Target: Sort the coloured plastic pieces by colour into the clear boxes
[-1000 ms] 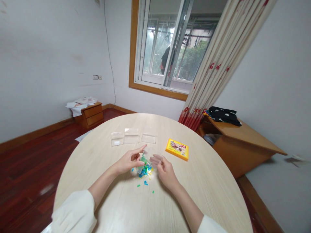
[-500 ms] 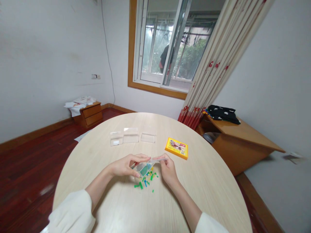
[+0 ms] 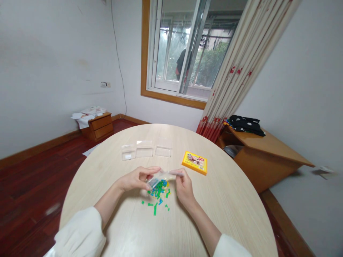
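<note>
My left hand [image 3: 138,179] grips one side of a clear plastic box [image 3: 153,182], which is tilted low over the table. My right hand [image 3: 184,184] pinches the box's raised clear lid [image 3: 175,173] at its right end. Under and in front of the box lies a pile of small green, blue and yellow pieces [image 3: 160,191], with a few scattered nearer to me. Part of the pile is hidden behind the box.
Behind my hands on the round table [image 3: 128,228] stand three open clear boxes [image 3: 144,151]. A yellow box [image 3: 194,163] lies to their right. A person [image 3: 181,64] is partly visible outside the window.
More green and blue pieces now lie on the table, and the pile is larger. The clear box holds fewer pieces and has shifted slightly left, along with my left hand.
</note>
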`<state>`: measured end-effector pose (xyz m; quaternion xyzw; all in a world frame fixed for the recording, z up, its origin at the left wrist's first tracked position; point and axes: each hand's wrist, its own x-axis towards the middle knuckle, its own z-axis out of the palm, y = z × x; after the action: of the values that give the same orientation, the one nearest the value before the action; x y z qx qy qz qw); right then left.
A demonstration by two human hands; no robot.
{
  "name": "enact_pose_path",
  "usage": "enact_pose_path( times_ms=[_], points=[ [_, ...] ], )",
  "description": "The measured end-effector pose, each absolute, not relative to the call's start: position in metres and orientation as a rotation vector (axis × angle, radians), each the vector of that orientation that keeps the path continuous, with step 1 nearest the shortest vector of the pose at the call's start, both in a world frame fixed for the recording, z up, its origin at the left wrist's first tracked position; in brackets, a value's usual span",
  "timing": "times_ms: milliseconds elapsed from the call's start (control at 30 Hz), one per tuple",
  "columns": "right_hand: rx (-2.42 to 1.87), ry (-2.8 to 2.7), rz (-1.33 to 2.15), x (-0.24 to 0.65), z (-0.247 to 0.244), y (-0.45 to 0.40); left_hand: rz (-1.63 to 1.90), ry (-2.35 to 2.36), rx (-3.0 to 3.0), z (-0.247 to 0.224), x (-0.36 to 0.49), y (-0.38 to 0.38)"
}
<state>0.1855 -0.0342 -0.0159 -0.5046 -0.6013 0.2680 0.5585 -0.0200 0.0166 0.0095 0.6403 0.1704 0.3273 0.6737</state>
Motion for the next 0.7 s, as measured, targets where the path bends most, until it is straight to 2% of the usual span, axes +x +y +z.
enact_pose_path(
  times_ms=[167, 367, 533, 700],
  points=[
    [-1.131, -1.350, 0.755, 0.180, -0.017, -0.033, 0.938, 0.387, 1.092, -0.004, -0.013, 0.019],
    [-1.101, -1.212, 1.035, 0.182, -0.016, -0.017, 0.946, 0.433, 1.085, -0.003, -0.001, 0.014],
    [-1.258, -1.356, 0.798, 0.199, -0.013, 0.013, 0.925, 0.507, 1.229, -0.008, 0.007, 0.013],
    [-1.432, -1.366, 0.598, 0.246, -0.006, 0.058, 1.209, 0.916, 1.578, -0.024, 0.000, 0.032]
  ],
)
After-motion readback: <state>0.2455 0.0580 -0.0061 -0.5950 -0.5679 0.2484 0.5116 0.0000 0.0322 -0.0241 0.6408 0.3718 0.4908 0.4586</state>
